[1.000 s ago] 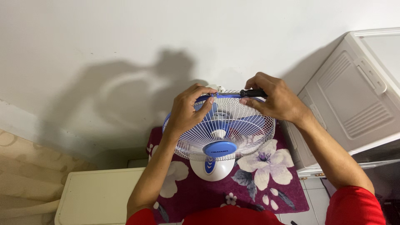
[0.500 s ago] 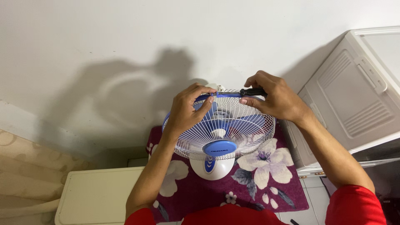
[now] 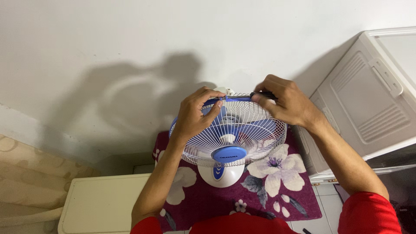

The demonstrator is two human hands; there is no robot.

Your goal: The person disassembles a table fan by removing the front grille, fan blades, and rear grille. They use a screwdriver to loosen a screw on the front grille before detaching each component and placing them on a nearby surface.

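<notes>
The person is wearing a red short-sleeved top, its fabric plain and unmarked. The right sleeve is showing widest, ending above the elbow; the left sleeve is showing only as a small red edge. Both forearms are bare, and the left hand and right hand are wearing no gloves, rings or watch.

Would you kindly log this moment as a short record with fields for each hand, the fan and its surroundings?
left hand: left hand grips the top rim of the fan grille
right hand: right hand holds a screwdriver with a black handle, lying level along the rim towards the left fingers
fan: white and blue desk fan, blue hub cap, white base
underneath: maroon floral cloth
nearby: white appliance at right, cream box lower left, white wall behind
</notes>
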